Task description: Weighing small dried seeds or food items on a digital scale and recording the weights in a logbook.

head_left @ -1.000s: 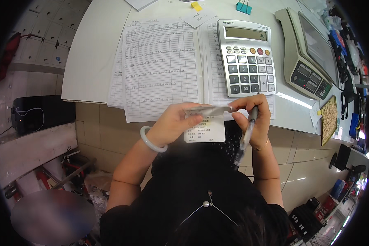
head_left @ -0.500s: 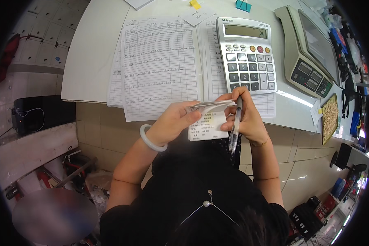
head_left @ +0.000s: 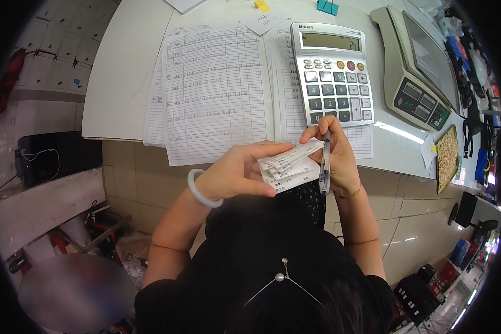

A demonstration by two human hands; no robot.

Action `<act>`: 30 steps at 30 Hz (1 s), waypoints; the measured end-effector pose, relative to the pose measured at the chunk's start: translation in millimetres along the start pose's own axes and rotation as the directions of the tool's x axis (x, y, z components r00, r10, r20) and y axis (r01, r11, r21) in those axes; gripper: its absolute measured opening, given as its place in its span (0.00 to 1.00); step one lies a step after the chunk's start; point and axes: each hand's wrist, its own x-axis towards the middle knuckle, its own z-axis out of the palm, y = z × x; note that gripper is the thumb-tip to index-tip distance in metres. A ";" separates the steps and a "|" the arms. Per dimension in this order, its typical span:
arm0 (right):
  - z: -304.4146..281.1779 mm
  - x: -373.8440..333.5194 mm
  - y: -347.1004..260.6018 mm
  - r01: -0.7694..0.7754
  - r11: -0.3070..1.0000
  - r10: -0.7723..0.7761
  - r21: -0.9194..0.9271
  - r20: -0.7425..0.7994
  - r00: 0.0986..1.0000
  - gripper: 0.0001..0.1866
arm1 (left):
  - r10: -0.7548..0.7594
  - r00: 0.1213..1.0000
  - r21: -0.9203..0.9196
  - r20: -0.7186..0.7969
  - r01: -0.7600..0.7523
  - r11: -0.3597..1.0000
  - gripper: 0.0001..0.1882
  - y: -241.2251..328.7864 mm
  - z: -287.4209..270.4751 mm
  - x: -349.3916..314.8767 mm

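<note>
A small bundle of printed paper slips (head_left: 292,173) is pinched between the thumb and fingers of my left hand (head_left: 234,172), its sheets fanned into overlapping layers. My right hand (head_left: 340,161) is closed around a clear pen (head_left: 325,167), which points down toward my lap. The right fingertips are at the slips' right edge; whether they grip any paper is hard to see. Both hands are just off the table's front edge. Beyond them lie handwritten ruled sheets (head_left: 214,94) and a silver calculator (head_left: 333,72).
A weighing scale (head_left: 417,78) stands on the white table (head_left: 125,72) to the right. Near it is a shallow tray of small tan pieces (head_left: 447,158). A teal binder clip (head_left: 327,7) and a note with a yellow tab (head_left: 264,21) lie at the back.
The slips have gone from one facing slip with others lifted above it to a tilted fan. The left thumb has shifted to their lower edge. The pen has moved slightly right and hangs more upright.
</note>
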 end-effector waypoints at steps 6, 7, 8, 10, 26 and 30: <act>2.7 -4.1 -2.5 0.009 1.000 -0.009 0.002 -0.029 1.000 0.19 | -0.192 0.967 0.023 -0.165 0.198 0.980 0.26 5.0 8.2 -0.5; 2.2 -5.0 -3.2 0.008 1.000 -0.008 0.002 -0.028 1.000 0.19 | -0.191 0.967 0.023 -0.166 0.198 0.980 0.26 2.8 7.2 0.0; 1.2 -5.9 -3.9 0.027 1.000 -0.027 -0.011 -0.026 0.999 0.19 | -0.056 0.989 0.070 -0.134 0.065 0.995 0.24 -1.5 5.1 0.9; 1.7 -7.1 -4.4 0.045 0.999 -0.045 -0.023 -0.021 0.999 0.19 | 0.081 0.992 0.112 -0.099 -0.070 0.991 0.22 -6.2 3.3 1.0; -0.1 -19.1 -1.4 0.149 0.981 -0.151 -0.122 -0.013 0.988 0.27 | 0.254 0.960 0.317 -0.121 -0.205 0.926 0.20 -12.6 1.1 2.5; -2.0 -25.3 8.0 0.384 0.859 -0.422 -0.339 -0.042 0.906 0.26 | 0.291 0.947 0.281 -0.138 -0.244 0.928 0.20 -13.7 1.5 5.1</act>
